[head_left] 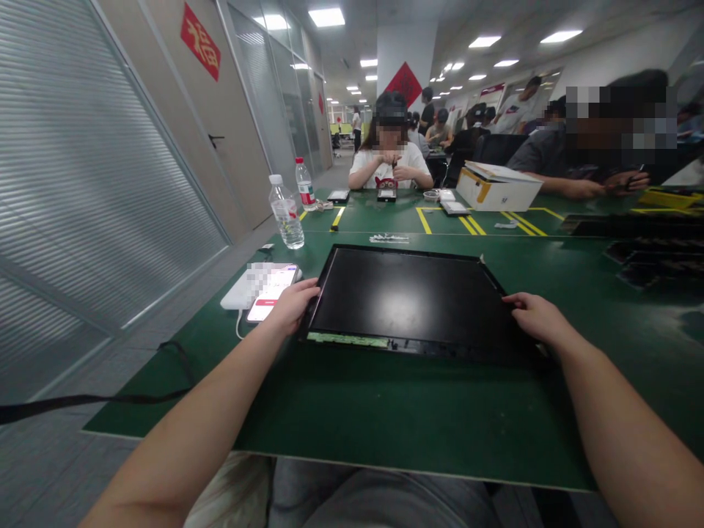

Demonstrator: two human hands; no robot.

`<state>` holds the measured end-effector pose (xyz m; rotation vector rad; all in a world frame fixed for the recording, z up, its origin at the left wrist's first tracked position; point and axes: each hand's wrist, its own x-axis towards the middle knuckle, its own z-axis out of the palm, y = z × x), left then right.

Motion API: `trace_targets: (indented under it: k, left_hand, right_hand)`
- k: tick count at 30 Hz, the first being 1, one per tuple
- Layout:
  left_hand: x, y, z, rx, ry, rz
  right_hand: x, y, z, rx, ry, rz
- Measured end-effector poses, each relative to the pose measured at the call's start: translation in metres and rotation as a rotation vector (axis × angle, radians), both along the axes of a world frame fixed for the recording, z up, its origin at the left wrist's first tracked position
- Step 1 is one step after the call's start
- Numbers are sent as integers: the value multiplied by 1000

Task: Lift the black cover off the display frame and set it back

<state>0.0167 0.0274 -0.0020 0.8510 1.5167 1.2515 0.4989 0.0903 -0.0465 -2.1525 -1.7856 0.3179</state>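
Observation:
A black flat display panel (407, 293) with a dark frame lies in front of me, its glossy screen facing up. Along its near edge runs a green strip (346, 339), perhaps a circuit board. My left hand (294, 304) grips the panel's left edge, thumb on top and fingers partly hidden below. On the opposite side, my right hand (536, 319) is closed on the right edge in the same way. Whether the panel rests fully on the table or is slightly raised, I cannot tell.
The green table (396, 425) has yellow tape lines. A lit phone (273, 293) leans on a white device (236, 290) at left, near two bottles (287, 220). A white box (498, 187) stands farther back. Across sits a person (390, 165); another person (583, 161) works at right.

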Motion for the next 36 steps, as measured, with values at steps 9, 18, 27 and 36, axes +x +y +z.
trace_targets:
  k: [9, 18, 27, 36]
  left_hand:
    - [1, 0, -1, -89, -126, 25]
    - [3, -2, 0, -86, -190, -24]
    - [0, -2, 0, -92, -249, -88]
    - [3, -5, 5, -111, -242, -138]
  right_hand:
    - [-5, -4, 4, 18, 19, -5]
    - [-9, -6, 7, -3, 1, -2]
    - [-5, -4, 1, 20, -22, 4]
    - [-5, -4, 2, -1, -30, 23]
